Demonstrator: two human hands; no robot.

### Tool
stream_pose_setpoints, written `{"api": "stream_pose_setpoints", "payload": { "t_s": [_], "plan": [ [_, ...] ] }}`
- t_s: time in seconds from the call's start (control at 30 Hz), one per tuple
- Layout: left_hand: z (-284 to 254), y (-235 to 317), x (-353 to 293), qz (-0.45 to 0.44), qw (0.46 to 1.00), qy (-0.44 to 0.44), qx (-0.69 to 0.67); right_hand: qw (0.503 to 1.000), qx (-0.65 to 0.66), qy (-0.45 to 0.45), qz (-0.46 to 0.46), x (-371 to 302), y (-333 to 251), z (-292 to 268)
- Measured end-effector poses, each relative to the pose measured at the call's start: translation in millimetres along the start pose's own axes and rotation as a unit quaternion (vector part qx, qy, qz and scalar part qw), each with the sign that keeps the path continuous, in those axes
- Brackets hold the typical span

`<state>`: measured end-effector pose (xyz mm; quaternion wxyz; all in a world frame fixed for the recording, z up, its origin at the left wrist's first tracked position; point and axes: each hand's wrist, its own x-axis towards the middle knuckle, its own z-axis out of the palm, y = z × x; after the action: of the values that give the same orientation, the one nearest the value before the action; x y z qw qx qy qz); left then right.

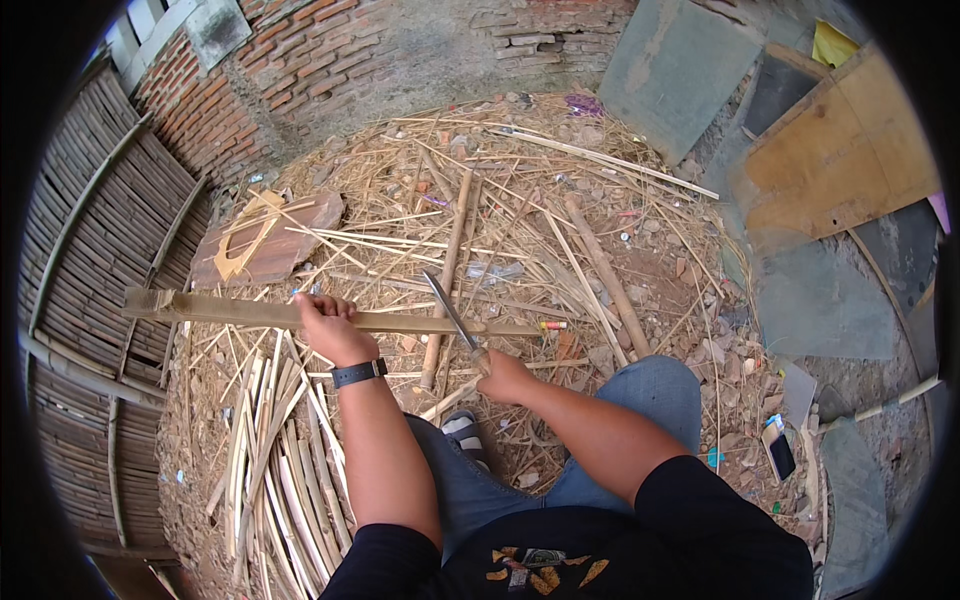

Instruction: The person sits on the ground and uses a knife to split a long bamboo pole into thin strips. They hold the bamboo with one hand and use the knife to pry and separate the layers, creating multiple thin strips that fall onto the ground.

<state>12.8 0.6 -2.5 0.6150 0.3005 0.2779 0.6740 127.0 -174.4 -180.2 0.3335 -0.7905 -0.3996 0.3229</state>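
Note:
My left hand (332,330) is closed round a long split bamboo piece (225,311), which lies roughly level across in front of me. Its wide end, with a node, reaches out to the left; the thinner end runs right, past the blade. In my right hand (508,380) is the handle of a knife (455,315). Its blade slants up and to the left, crossing the bamboo; I cannot tell whether the edge touches it. A bamboo pole (458,235) on the ground passes beneath the held piece.
A heap of split bamboo strips (285,480) lies at my lower left. Another pole (605,270) rests at the right among shavings and rubble. A brown board (225,250) lies at the left. Sheets (680,75) lean along the right. A phone (778,450) is on the ground.

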Motion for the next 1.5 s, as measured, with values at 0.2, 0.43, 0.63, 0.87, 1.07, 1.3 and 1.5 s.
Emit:
{"api": "stream_pose_setpoints", "payload": {
  "t_s": [0.2,0.43,0.63,0.87,1.07,1.3,1.5],
  "plan": [
    [1,1,-1,-0.003,1.0,-0.005,-0.001,1.0,0.011,0.007,0.008,3,6,3],
    [-2,0,0,0.003,1.0,-0.012,0.0,1.0,0.0,0.004,0.028,5,8,5],
    [1,1,-1,0.004,1.0,-0.006,0.008,1.0,-0.012,0.009,0.021,8,15,9],
    [-1,0,1,0.008,1.0,-0.008,0.003,1.0,-0.009,0.003,0.029,9,16,9],
    [-1,-1,0,0.004,1.0,-0.015,0.002,0.999,0.013,-0.003,0.033,17,34,15],
    [-4,-1,2,0.006,1.0,-0.022,0.002,0.995,0.025,-0.048,0.081,9,17,3],
    [-3,-2,3,0.008,1.0,-0.024,0.002,0.999,0.008,-0.012,0.049,12,25,8]
  ]
}}
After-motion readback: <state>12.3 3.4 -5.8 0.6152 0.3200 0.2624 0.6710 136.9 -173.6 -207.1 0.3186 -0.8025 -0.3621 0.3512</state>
